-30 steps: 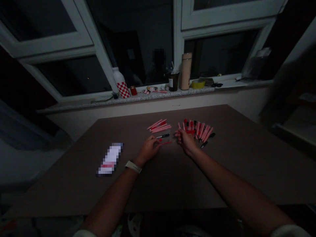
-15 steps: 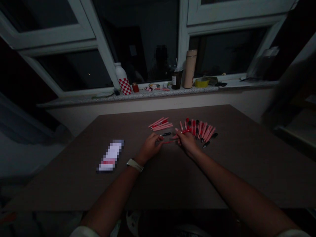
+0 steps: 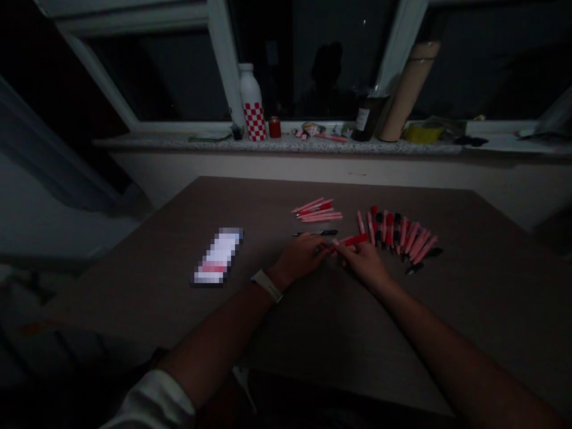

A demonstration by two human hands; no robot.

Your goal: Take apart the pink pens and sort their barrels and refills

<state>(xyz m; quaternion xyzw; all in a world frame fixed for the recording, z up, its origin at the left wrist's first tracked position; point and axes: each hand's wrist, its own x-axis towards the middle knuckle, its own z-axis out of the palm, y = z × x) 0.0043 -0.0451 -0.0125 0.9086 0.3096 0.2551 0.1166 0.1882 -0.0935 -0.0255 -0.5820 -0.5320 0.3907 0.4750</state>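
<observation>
My left hand (image 3: 300, 257) and my right hand (image 3: 364, 262) meet over the brown table (image 3: 277, 310), fingers pinched together. Between them is a red pen (image 3: 353, 241); the right hand's fingers grip it, and the left fingertips close on its near end. A black pen (image 3: 322, 233) lies just beyond my left hand. Behind it sits a small pile of pink and red pens (image 3: 317, 210). To the right of my right hand lies a row of several pink, red and black pens (image 3: 400, 231).
A blurred flat packet (image 3: 217, 257) lies on the table's left. The window sill (image 3: 286, 143) holds a red-checked white bottle (image 3: 252, 103), a small red jar (image 3: 274, 127), a dark cup (image 3: 366, 116), a tall tan flask (image 3: 406, 92) and a yellow tape roll (image 3: 417, 132).
The camera has tilted down and to the left. My hands have come together on the red pen, which was held apart between them before.
</observation>
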